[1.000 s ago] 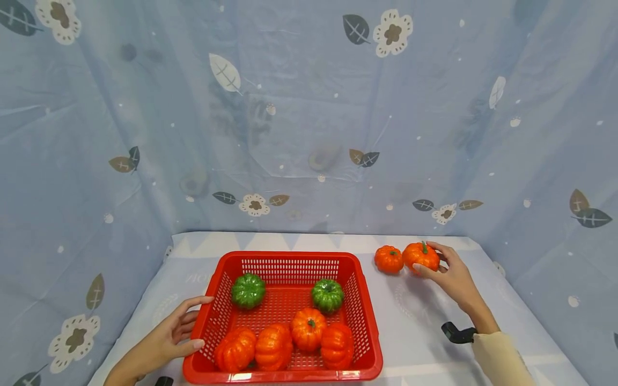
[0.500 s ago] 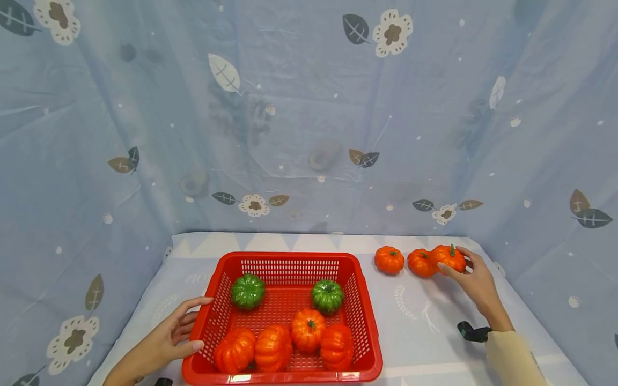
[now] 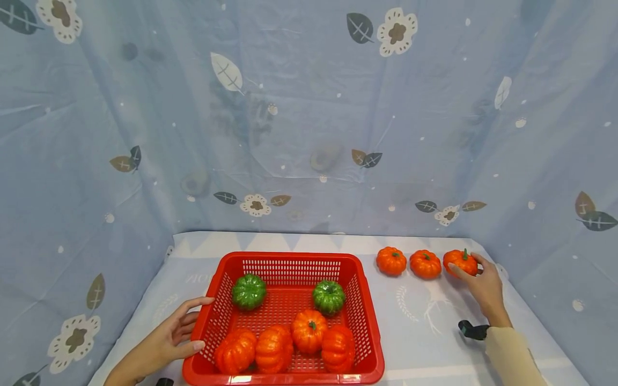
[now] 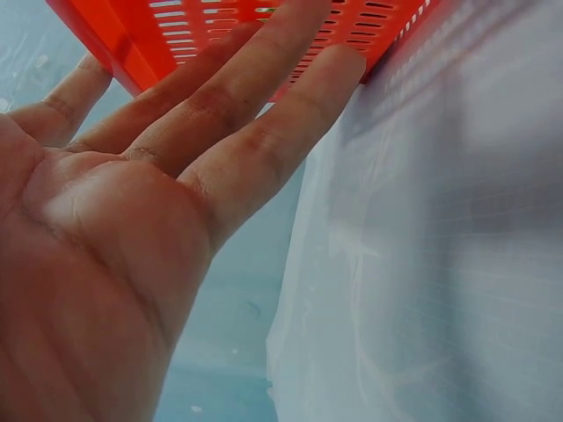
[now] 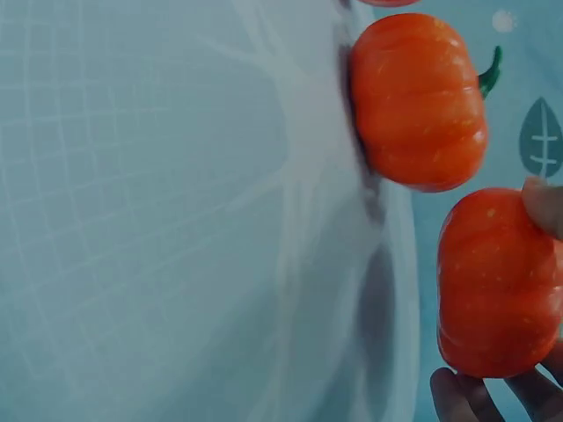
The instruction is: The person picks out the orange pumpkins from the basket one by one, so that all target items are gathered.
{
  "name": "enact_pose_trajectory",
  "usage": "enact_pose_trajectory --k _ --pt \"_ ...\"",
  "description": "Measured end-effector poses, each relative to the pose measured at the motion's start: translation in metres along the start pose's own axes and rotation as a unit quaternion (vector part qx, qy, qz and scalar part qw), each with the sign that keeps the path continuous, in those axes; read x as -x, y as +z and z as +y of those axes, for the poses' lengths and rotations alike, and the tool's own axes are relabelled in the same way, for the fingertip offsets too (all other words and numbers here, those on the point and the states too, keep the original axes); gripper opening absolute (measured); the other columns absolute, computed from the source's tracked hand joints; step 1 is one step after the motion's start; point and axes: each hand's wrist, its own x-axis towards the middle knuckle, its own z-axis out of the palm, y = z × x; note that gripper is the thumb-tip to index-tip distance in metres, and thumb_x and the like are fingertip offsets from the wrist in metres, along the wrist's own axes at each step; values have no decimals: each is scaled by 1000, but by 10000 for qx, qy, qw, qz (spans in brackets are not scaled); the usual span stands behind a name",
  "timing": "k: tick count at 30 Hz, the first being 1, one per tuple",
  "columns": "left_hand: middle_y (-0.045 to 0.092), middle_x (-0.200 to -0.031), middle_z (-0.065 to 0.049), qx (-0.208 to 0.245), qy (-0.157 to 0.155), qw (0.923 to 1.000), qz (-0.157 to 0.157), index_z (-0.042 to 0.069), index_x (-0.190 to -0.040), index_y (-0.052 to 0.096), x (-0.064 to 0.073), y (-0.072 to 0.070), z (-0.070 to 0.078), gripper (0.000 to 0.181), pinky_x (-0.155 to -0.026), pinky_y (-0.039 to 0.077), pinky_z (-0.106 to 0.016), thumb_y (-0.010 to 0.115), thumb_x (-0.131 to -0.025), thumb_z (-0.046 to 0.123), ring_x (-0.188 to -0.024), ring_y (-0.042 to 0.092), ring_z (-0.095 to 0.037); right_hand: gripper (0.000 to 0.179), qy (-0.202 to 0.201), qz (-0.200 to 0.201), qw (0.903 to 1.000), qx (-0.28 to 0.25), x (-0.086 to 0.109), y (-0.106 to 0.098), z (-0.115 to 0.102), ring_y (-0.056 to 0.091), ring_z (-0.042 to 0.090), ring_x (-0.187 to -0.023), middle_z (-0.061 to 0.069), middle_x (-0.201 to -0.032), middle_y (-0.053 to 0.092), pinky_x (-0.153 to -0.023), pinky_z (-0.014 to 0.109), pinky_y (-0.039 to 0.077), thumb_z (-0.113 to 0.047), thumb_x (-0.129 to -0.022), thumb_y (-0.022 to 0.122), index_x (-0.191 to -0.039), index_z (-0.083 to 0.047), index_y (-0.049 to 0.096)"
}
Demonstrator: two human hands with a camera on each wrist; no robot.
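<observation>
Your right hand (image 3: pixel 486 287) grips a glossy, ribbed orange pumpkin (image 3: pixel 458 262); your left hand (image 3: pixel 175 333), fingers apart, touches a red perforated plastic basket (image 3: pixel 289 256).

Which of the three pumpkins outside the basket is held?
The rightmost pumpkin in head view: the right hand grips it, while the middle pumpkin and left pumpkin sit untouched.

I see wrinkled blue fabric walls (image 3: pixel 294 118) on three sides, printed leaves (image 3: pixel 360 28), white flowers (image 3: pixel 397 32), a pale bench (image 3: pixel 410 346), bluish triangles (image 3: pixel 245 238) along its far edge
</observation>
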Motion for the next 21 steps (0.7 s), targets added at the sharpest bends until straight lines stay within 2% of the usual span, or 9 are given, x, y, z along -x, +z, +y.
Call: enact_pose_trajectory --k 6,8,11,15,18,21 --pt "32 -151 -40 65 16 10000 -23 10 -160 21 1 -1 -1 73 -93 58 -38 63 -100 5 -120 61 -8 95 306 -51 9994 122 -9 6 3 30 54 -139 38 -156 26 -113 66 32 -48 -96 70 -158 6 24" --pt "32 -152 -39 62 6 10000 -10 10 -160 21 1 0 -1 73 -93 58 -38 63 -100 5 -122 61 -13 95 464 -92 9988 124 -9 7 5 28 55 -142 38 -158 24 -115 65 30 -47 -96 70 -159 6 22" --pt "33 -152 -39 60 -78 9999 57 10 -159 22 0 1 -1 73 -91 59 -40 64 -100 6 -126 59 -27 97 593 -151 9980 136 -10 8 6 26 55 -143 37 -159 21 -115 66 29 -47 -96 69 -159 6 19" --pt "34 -151 -39 58 -198 9997 162 10 -159 23 1 1 0 73 -89 60 -43 66 -99 9 -128 54 -43 98 612 -237 9978 130 -12 8 6 25 55 -144 37 -160 19 -115 66 28 -48 -96 69 -161 4 16" --pt "34 -151 -40 48 -186 9997 173 9 -158 23 1 1 -1 73 -89 60 -43 66 -99 9 -129 53 -45 100 585 -317 9977 100 -12 7 5 24 55 -144 37 -160 17 -115 66 28 -46 -96 71 -162 2 13" --pt "34 -151 -40 55 -153 9997 154 9 -158 23 0 1 -1 73 -89 60 -43 66 -99 8 -129 53 -45 100 389 -365 9984 169 -11 4 2 26 56 -140 38 -159 19 -112 68 31 -46 -95 71 -162 1 14"
